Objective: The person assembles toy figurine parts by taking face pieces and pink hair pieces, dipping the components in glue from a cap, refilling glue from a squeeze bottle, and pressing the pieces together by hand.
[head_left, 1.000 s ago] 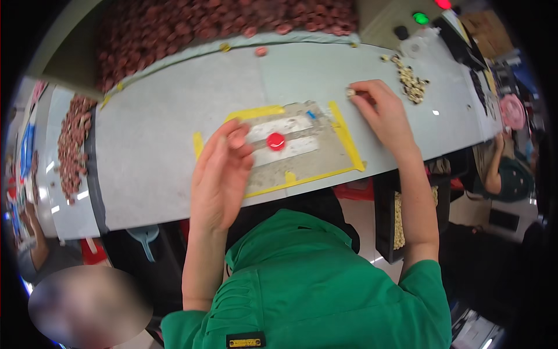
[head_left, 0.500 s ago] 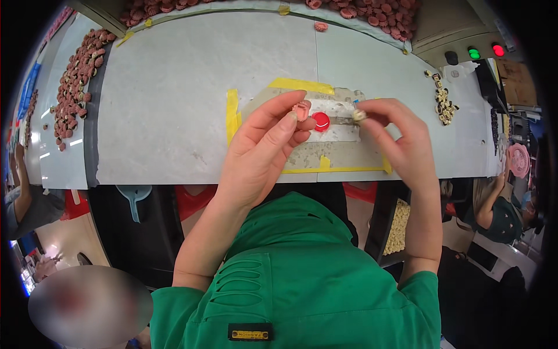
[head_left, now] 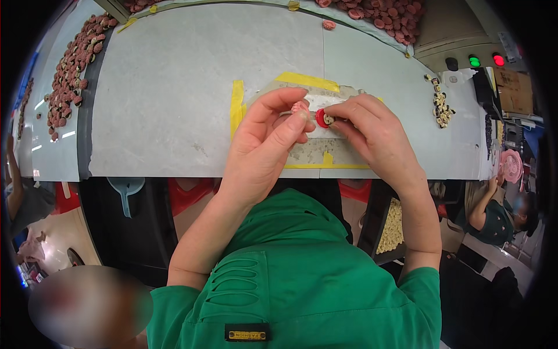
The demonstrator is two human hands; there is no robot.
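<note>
Between the thumb and fingers of my left hand (head_left: 261, 136) is a small pink ridged cap (head_left: 300, 107). My right hand (head_left: 378, 134) pinches a small cream-and-dark part (head_left: 329, 120), held right beside a round red button (head_left: 320, 118). Whether the part or the fingertips touch the button I cannot tell. The button sits on a grey board (head_left: 308, 152) taped to the table, partly hidden by my hands. Both hands are close together over this board.
Pink caps heap at the back (head_left: 389, 20), with one loose cap (head_left: 329, 25) nearby. Joined pink-and-dark pieces (head_left: 72, 75) lie at left; cream-and-dark parts (head_left: 442, 107) at right. Yellow tape (head_left: 237, 107) borders the board. Below the table edge sit a blue dustpan (head_left: 125, 192) and a drawer of cream pieces (head_left: 390, 227).
My right hand has moved left with the cream-and-dark part, from the board's right side to the red button. My left hand has turned the pink cap slightly, still gripping it.
</note>
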